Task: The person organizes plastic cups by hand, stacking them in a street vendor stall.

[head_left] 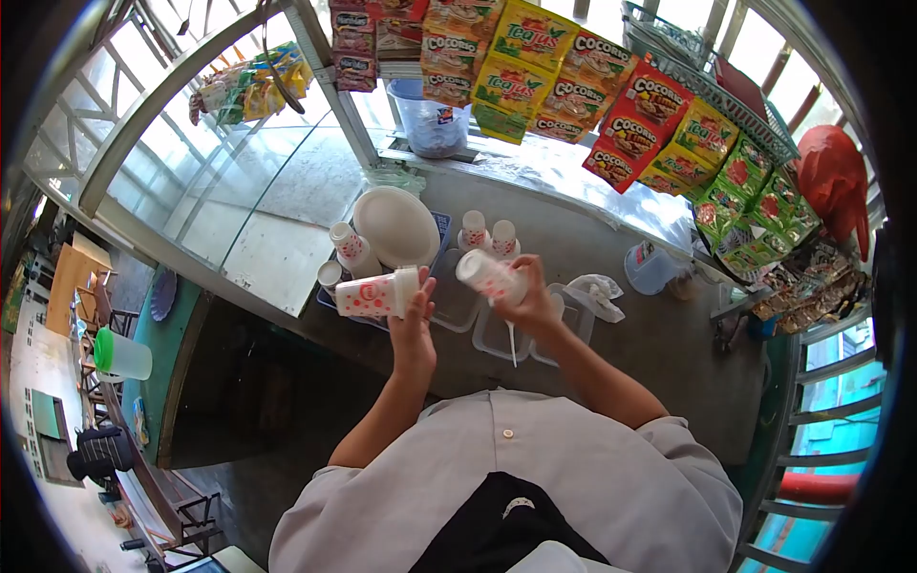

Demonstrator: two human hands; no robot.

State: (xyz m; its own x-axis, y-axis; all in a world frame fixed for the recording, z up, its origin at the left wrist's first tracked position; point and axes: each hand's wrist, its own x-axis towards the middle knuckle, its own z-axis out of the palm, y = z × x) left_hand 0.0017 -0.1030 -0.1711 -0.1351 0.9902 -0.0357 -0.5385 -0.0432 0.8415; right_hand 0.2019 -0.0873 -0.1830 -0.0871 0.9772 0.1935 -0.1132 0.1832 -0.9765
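My left hand (413, 329) holds a stack of white cups with red dots (368, 295), lying on its side between thumb and fingers. In my right hand (531, 294) is another dotted cup stack (485, 274), tilted and slightly blurred, its end pointing toward the left. Behind the left stack, a pale round lid or plate (395, 227) leans in a blue basket (443, 222), beside more dotted cups (350, 246). Further dotted cups (474, 229) stand beyond my right hand. Below that hand are a clear plastic container (492, 339) and a thin white handle (513, 346).
Drink sachets (523, 67) hang in strips above the counter (564, 220). A clear tub (430, 119) stands at the back and a clear pitcher (650, 267) at the right. A crumpled plastic bag (599, 294) lies near the containers. To the left is a glass case (258, 181).
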